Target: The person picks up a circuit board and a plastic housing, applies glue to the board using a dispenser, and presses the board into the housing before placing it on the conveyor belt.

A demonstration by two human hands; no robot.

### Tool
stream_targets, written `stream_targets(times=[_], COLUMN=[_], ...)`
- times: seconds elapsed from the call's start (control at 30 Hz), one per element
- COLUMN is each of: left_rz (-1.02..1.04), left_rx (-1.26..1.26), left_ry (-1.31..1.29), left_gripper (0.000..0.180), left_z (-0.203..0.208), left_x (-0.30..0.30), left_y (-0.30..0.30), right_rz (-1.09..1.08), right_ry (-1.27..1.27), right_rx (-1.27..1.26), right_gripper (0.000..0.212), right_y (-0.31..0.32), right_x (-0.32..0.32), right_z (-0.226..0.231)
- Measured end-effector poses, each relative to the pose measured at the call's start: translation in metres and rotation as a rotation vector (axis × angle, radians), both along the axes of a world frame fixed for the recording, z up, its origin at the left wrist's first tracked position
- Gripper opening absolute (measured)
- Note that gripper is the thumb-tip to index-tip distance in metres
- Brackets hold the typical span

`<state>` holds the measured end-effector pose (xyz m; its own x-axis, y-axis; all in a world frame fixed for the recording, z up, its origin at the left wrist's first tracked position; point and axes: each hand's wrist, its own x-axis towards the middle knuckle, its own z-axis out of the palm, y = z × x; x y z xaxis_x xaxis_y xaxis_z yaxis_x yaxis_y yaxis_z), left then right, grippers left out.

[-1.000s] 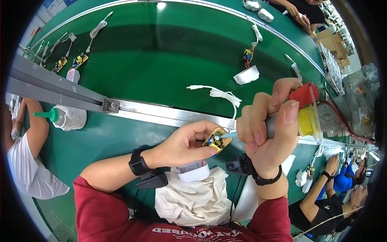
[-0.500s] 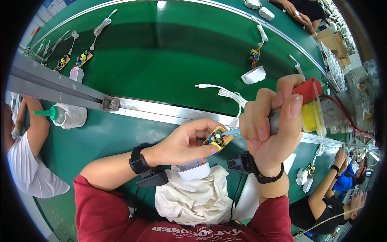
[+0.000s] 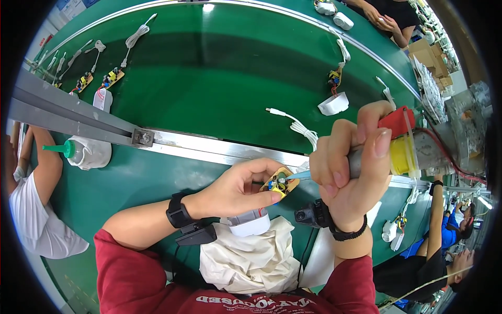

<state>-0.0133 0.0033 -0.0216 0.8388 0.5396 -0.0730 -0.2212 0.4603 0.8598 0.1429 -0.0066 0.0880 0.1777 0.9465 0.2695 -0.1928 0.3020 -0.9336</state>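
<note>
My left hand is closed on the edges of a small circuit board with a yellow part and other components on it. In my right hand is a glue dispensing gun with a red trigger, a yellow band and a tapered light-blue nozzle. The nozzle's tip meets the board's components; whether glue is coming out is too small to tell. Just below my left fingers, a white plastic housing with red wires rests on a crumpled cream cloth.
Beyond a metal rail runs a green conveyor belt carrying boards, white housings and bundled white cables. A cloth-wrapped bottle with a green nozzle stands at left. A grey metal bar slants there. Co-workers sit left and right.
Things on the belt, including the near cable and the far boards, have shifted slightly to the right. My hands stay almost in place, nozzle still at the board. A co-worker's arm at right has moved.
</note>
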Motion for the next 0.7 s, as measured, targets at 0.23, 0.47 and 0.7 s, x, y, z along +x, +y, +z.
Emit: stream_targets(times=[0.23,0.47,0.7], left_rz=[-0.017,-0.026,-0.056], left_rx=[-0.011,-0.004,-0.026], left_ry=[-0.001,0.005,0.025], left_gripper=[0.041,0.041,0.041], left_z=[0.001,0.001,0.01], left_x=[0.001,0.002,0.004], left_y=[0.001,0.001,0.002], right_rz=[0.011,-0.01,-0.053], right_ry=[0.005,0.05,-0.082], right_rx=[-0.001,0.033,-0.039], right_gripper=[0.033,0.034,0.057], right_y=[0.001,0.001,-0.005], right_x=[0.005,0.005,0.009], right_z=[0.002,0.0,0.016])
